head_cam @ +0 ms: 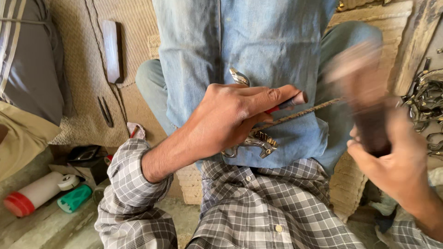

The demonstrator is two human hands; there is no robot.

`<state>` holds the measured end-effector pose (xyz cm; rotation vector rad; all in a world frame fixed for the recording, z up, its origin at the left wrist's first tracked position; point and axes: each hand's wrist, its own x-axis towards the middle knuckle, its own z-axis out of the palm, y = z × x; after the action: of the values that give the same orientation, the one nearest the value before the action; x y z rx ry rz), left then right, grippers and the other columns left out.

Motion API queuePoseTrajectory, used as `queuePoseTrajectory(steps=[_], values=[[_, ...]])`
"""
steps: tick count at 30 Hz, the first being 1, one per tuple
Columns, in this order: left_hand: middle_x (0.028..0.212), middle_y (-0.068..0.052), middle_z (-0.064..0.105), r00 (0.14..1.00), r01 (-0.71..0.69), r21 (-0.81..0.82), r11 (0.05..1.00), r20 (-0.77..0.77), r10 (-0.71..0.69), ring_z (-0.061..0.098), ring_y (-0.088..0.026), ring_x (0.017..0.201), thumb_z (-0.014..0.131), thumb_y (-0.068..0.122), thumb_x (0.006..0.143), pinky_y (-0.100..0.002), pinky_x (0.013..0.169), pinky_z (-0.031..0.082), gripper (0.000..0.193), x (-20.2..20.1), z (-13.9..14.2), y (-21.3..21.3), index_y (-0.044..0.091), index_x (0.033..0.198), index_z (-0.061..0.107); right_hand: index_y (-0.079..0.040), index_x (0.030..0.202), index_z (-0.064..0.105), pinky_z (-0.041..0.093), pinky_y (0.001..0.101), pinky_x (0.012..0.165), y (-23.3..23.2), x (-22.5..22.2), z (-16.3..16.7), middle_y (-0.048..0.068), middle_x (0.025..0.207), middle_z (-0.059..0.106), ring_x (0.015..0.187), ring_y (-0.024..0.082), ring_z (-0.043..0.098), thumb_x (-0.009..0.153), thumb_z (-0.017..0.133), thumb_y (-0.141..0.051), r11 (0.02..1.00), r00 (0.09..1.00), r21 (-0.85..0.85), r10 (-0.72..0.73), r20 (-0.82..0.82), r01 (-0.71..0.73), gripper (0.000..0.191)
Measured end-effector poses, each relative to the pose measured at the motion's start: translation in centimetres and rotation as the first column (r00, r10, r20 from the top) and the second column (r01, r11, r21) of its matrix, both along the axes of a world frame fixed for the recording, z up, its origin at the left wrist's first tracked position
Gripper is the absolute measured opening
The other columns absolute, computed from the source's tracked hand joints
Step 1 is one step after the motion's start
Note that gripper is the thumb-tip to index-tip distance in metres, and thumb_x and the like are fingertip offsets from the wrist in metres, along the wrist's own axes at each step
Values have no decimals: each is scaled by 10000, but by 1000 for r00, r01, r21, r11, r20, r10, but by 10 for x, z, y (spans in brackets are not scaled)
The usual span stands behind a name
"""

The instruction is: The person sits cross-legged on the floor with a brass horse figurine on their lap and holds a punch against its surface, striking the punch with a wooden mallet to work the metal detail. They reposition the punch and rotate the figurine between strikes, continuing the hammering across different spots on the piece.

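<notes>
Small shiny silver metal casting pinned on the blue denim lap, poking out above and below the left hand, which is clenched around it with a red-handled rod under the thumb. Thin rough metal file slanting across just right of that grip. Right hand, blurred, wrapped around the file's dark wooden handle; plaid shirt below.

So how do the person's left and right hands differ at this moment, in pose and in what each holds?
The left hand is sharp in the picture and clamps a silvery metal figurine against the lap; the right hand is motion-blurred. The left lies palm down, the right is raised, gripping a dark block-like tool. Both emerge from checked sleeves.
</notes>
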<state>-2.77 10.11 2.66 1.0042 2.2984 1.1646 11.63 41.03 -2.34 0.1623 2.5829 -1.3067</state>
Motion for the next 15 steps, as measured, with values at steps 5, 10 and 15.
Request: queuePoseTrajectory(steps=[5, 10, 15], values=[[1225, -20, 772, 998, 60, 74, 995, 28, -62, 782, -165, 911, 756, 33, 906, -284, 710, 630, 548, -6, 1, 0, 128, 1417, 584, 16, 1488, 405, 578, 264, 797, -6, 9, 0, 93, 999, 679, 867, 133, 692, 884, 776, -30, 988, 989, -133, -92, -120, 75, 710], [1113, -19, 789, 989, 131, 33, 991, 64, -133, 776, -160, 852, 788, 123, 918, -334, 696, 618, 529, -9, -6, -6, 153, 1423, 632, 60, 1424, 365, 573, 347, 775, -7, 11, -1, 181, 998, 683, 875, 236, 705, 847, 794, -12, 996, 980, 22, -77, -185, 82, 723], [1218, -48, 765, 994, 96, 174, 980, 36, -104, 781, -184, 988, 745, 29, 950, -313, 783, 634, 455, -8, -10, -8, 130, 1376, 620, 102, 1327, 456, 570, 396, 690, -12, 3, -4, 326, 1037, 680, 847, 354, 699, 659, 781, -7, 930, 891, 321, 294, -347, -182, 751]])
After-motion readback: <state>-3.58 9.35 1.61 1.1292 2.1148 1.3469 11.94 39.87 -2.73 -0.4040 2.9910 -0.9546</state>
